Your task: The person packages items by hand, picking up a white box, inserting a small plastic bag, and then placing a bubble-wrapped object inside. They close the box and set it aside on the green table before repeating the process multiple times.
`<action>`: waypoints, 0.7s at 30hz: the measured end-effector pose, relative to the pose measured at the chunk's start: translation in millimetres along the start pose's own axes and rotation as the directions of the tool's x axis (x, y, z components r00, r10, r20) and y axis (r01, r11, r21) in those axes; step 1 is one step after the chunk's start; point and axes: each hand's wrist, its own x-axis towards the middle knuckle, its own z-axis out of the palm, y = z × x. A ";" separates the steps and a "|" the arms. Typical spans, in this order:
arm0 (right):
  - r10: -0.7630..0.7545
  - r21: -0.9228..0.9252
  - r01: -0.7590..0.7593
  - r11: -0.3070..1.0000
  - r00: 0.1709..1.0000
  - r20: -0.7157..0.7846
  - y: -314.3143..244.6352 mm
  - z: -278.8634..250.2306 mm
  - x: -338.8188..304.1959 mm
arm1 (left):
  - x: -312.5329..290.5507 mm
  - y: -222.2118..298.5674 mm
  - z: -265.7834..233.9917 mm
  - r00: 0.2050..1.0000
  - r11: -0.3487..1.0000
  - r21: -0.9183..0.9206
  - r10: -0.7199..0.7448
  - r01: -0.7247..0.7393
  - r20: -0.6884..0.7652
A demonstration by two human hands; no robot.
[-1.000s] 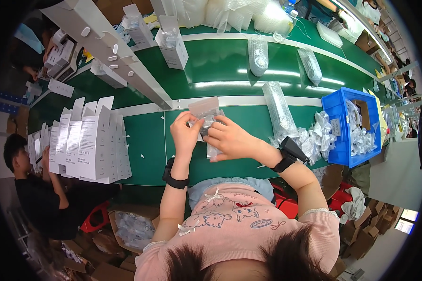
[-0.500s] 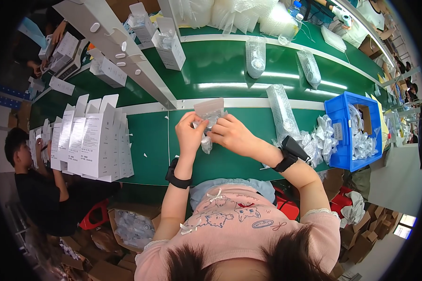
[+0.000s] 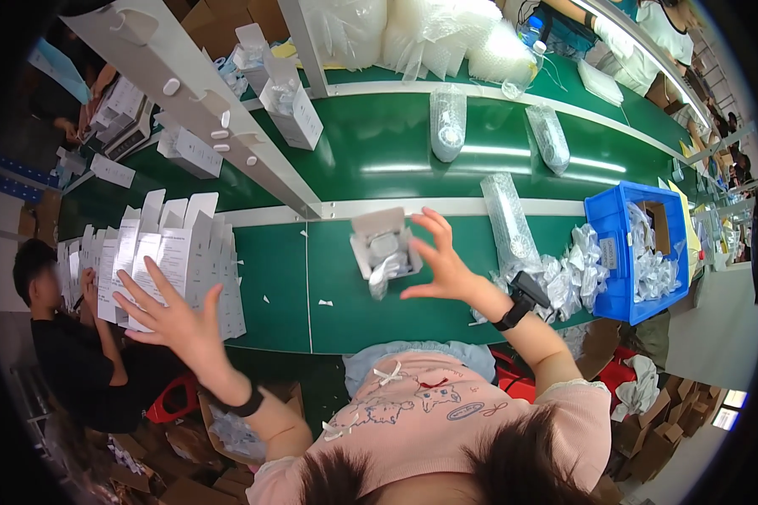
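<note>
My left hand (image 3: 173,320) splays empty well left of the box (image 3: 377,223); my right hand (image 3: 446,271) curves, released, by its right side.

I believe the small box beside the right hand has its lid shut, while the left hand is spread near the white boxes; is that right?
Not quite: in the head view, the lid is raised and the small box is open, its contents showing. It is indeed beside the right hand, and the left hand is spread near the white boxes.

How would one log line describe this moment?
left hand: spread near white cartons | right hand: spread beside open box | farther right: bubble-wrapped item, blue bin
</note>
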 end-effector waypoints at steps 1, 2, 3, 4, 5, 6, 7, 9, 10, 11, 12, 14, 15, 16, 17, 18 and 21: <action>0.116 0.187 -0.115 0.976 0.993 0.006 5.8 14.8 -8.2 | 3.1 -13.6 10.5 1.000 1.000 0.002 -0.009 0.009 -0.011; 0.230 0.370 -0.229 0.901 0.972 0.042 9.4 27.2 -14.0 | 2.7 -27.1 30.1 0.993 1.000 0.010 0.024 -0.026 0.115; 0.331 0.532 -0.331 0.779 0.938 0.100 15.1 35.0 -18.9 | 1.4 -38.0 47.6 0.970 0.998 0.013 0.055 -0.060 0.238; 0.329 0.535 -0.329 0.778 0.939 0.100 18.6 36.5 -16.8 | -2.0 -43.8 56.5 0.928 0.995 0.010 0.088 -0.098 0.361; 0.376 0.560 -0.390 0.731 0.915 0.148 24.1 36.7 -14.5 | -4.7 -40.9 54.7 0.929 0.994 0.004 0.097 -0.105 0.357; 0.419 0.580 -0.448 0.680 0.887 0.194 30.5 35.8 -11.2 | -10.0 -36.1 46.4 0.915 0.990 -0.041 0.139 -0.134 0.379; 0.465 0.596 -0.507 0.623 0.852 0.239 37.3 37.4 -7.2 | -13.5 -31.0 37.9 0.897 0.982 -0.090 0.191 -0.168 0.399; 0.557 0.709 -0.510 0.487 0.807 0.198 60.2 27.5 6.0 | -23.8 -32.4 -10.4 0.810 0.870 -0.482 0.357 -0.107 0.465; 0.615 0.813 -0.476 0.334 0.764 0.195 67.6 21.0 23.0 | -29.4 -40.7 -33.7 0.733 0.761 -0.629 0.518 -0.159 0.442; 0.626 0.850 -0.431 0.302 0.762 0.164 75.0 15.3 47.2 | -32.5 -42.9 -48.7 0.642 0.625 -0.758 0.661 -0.186 0.388; 0.659 0.868 -0.403 0.291 0.742 0.123 88.7 6.5 65.4 | -39.1 -24.4 -33.8 0.580 0.535 -0.828 0.733 -0.168 0.356; 0.614 0.774 -0.359 0.522 0.788 -0.049 134.9 16.2 97.6 | -65.2 31.8 0.6 0.509 0.498 -0.860 0.771 -0.109 0.382; 0.612 0.774 -0.353 0.525 0.789 -0.055 153.6 24.5 115.0 | -83.5 65.4 12.4 0.504 0.558 -0.826 0.737 -0.079 0.450; 0.583 0.686 -0.362 0.631 0.805 -0.112 166.8 36.0 136.0 | -110.3 91.4 23.5 0.528 0.652 -0.750 0.680 -0.115 0.509; 0.555 0.575 -0.375 0.727 0.814 -0.170 181.4 46.7 148.3 | -126.2 112.6 27.6 0.547 0.725 -0.672 0.628 -0.151 0.554; 0.555 0.572 -0.374 0.730 0.813 -0.177 196.3 58.6 156.6 | -137.0 122.4 30.2 0.549 0.721 -0.675 0.631 -0.156 0.548; 0.516 0.526 -0.367 0.767 0.840 -0.167 226.5 88.8 172.1 | -140.5 140.4 45.6 0.294 0.640 -0.740 0.762 -0.205 0.577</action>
